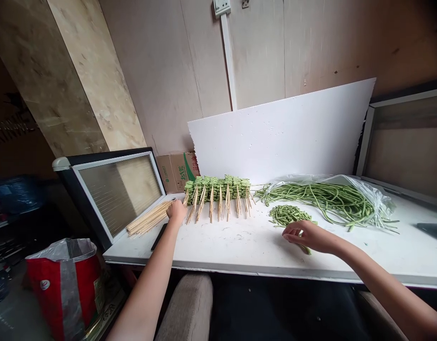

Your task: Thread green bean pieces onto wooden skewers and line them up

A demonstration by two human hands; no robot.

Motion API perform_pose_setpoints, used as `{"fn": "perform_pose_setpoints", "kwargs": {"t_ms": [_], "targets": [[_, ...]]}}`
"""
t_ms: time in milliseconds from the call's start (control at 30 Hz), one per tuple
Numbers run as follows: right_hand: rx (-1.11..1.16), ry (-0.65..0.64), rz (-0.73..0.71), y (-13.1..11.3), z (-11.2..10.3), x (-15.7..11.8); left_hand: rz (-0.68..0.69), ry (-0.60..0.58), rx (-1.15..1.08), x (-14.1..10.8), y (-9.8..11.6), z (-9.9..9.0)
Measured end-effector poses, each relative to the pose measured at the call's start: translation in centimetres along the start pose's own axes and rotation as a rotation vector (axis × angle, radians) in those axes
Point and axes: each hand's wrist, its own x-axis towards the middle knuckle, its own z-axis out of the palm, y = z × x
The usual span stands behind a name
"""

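Cut beans (287,214) lie centre-right beside our loose-fingered right hand (308,236); our left hand (176,212), hold unclear, is by skewers (149,219); a carton (164,173) bears green characters (180,177).

From my end I can see a big white board (282,137) standing by the wall (164,61) behind the desk (221,255), and a printed cardboard box (170,173) at its left edge. There's a socket (221,6) up top with a white strip (228,66) running down. Framed panels (120,192) stand at both ends. Lower left I've got an open red bag (46,293), plus a bluish water jug (19,194) back in the dark.
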Motion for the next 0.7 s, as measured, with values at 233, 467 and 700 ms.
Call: {"fn": "perform_pose_setpoints", "kwargs": {"t_ms": [233, 467, 700], "targets": [[0.031, -0.002, 0.014, -0.7, -0.2, -0.4, 0.031, 0.025, 0.054, 0.1, -0.7, 0.0], [0.049, -0.034, 0.004, 0.0, 0.0, -0.1, 0.072, 0.086, 0.085, 0.3, -0.8, -0.3], [0.028, -0.037, 0.02, 0.2, 0.1, 0.0, 0.095, 0.095, 0.083, 0.9, -0.9, -0.4]]}}
